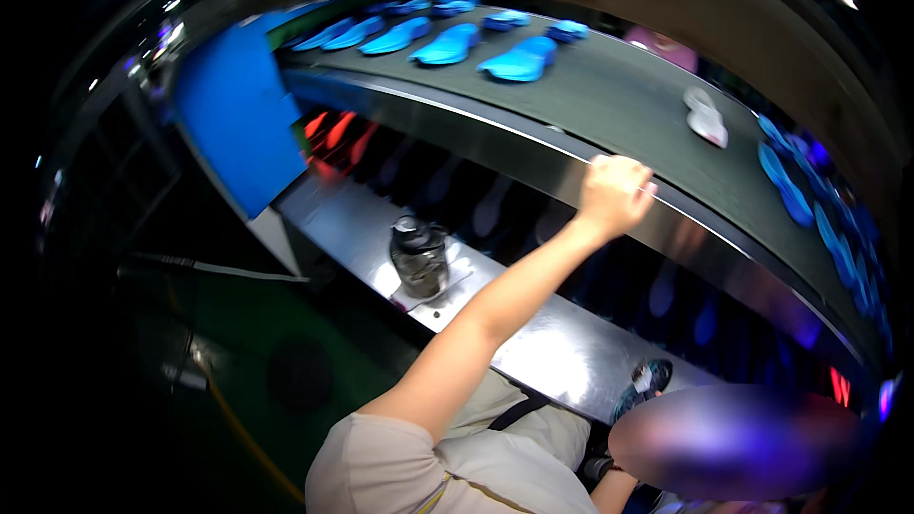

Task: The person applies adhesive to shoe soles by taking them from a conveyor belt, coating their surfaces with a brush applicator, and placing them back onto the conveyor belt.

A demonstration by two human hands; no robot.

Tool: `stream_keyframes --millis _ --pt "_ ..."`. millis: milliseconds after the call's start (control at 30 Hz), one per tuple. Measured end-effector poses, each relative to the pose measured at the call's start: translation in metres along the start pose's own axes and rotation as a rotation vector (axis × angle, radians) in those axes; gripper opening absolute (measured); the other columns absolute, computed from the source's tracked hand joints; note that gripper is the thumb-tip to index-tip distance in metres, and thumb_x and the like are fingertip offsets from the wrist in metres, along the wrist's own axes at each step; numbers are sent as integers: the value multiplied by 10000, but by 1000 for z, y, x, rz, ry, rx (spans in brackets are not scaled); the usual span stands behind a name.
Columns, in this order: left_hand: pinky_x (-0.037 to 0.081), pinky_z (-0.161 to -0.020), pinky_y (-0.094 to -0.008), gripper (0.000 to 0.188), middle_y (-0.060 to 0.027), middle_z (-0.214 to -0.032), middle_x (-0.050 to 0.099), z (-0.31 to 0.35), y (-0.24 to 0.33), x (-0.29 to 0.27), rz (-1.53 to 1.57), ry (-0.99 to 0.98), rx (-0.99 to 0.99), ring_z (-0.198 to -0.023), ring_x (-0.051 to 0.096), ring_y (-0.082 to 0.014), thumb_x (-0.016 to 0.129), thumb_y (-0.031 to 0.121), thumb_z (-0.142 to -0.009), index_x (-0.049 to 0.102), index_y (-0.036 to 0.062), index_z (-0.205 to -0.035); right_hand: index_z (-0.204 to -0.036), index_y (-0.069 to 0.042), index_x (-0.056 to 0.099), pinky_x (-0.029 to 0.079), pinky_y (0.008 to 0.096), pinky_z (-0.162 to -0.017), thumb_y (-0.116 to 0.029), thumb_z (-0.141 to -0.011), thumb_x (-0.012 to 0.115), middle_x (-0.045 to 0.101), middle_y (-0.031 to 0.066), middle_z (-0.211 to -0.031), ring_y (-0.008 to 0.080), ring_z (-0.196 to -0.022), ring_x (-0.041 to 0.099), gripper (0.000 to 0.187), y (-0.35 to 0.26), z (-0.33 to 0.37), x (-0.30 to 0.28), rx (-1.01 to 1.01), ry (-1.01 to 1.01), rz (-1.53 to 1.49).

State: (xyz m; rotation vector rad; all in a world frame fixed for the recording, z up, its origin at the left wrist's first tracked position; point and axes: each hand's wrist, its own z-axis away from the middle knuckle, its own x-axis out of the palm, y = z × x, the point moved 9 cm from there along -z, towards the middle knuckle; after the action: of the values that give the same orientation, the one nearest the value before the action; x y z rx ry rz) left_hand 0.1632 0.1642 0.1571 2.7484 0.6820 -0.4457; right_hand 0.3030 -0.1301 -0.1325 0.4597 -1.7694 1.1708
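Note:
My left hand (614,195) reaches up and forward, its fingers curled over the metal rim (495,138) of a dark conveyor belt (619,100). Several bright blue insoles (522,59) lie in rows at the far end of the belt. More blue insoles (785,181) run along its right side. A white pair (706,116) lies beyond my hand. Only the wrist of my right hand (602,468), wearing a dark watch, shows at the lower edge. Just above it a dark sole-shaped piece (645,385) rests on the steel shelf (562,347). Whether the hand grips it is hidden.
A dark jug with a lid (419,257) stands on the steel shelf below the belt. A blue panel (238,114) stands at the left end. A green floor with a yellow hose (238,428) lies to the left. A pink thing (666,46) lies behind the belt.

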Motion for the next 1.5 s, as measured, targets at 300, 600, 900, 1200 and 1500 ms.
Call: stream_keyframes --millis 300,600,900,1200,1500 --pt "359 -817 -383 216 -62 -816 573 7 -6 11 103 140 0 -859 530 -224 609 256 -691 607 62 -787 -1224 -28 442 412 253 -635 -194 -912 385 561 56 -900 141 -711 494 358 14 -35 -2 160 407 377" --pt "343 -789 -359 214 -52 -789 538 6 -5 5 114 173 22 -839 494 -217 611 238 -678 584 47 -771 -1231 -31 434 407 269 -681 -206 -912 385 544 68 -956 155 -779 487 368 37 -63 10 243 348 530" --pt "347 -799 -387 209 -73 -753 517 6 -8 9 152 210 17 -804 490 -239 609 231 -651 560 41 -722 -1238 -33 427 401 285 -728 -219 -911 385 528 80 -1013 170 -847 480 378 58 -72 14 287 302 644" --pt "331 -769 -394 208 -83 -685 488 5 -3 28 137 263 -7 -739 460 -250 592 243 -590 519 48 -607 -1244 -36 421 397 299 -771 -231 -911 385 512 92 -1066 184 -910 473 388 111 -96 34 370 135 773" --pt "319 -808 -406 214 -78 -672 501 8 -8 41 168 324 7 -733 468 -248 593 246 -576 543 40 -607 -1251 -38 413 391 316 -821 -244 -910 385 494 105 -1127 200 -983 466 400 136 -109 31 408 63 866"
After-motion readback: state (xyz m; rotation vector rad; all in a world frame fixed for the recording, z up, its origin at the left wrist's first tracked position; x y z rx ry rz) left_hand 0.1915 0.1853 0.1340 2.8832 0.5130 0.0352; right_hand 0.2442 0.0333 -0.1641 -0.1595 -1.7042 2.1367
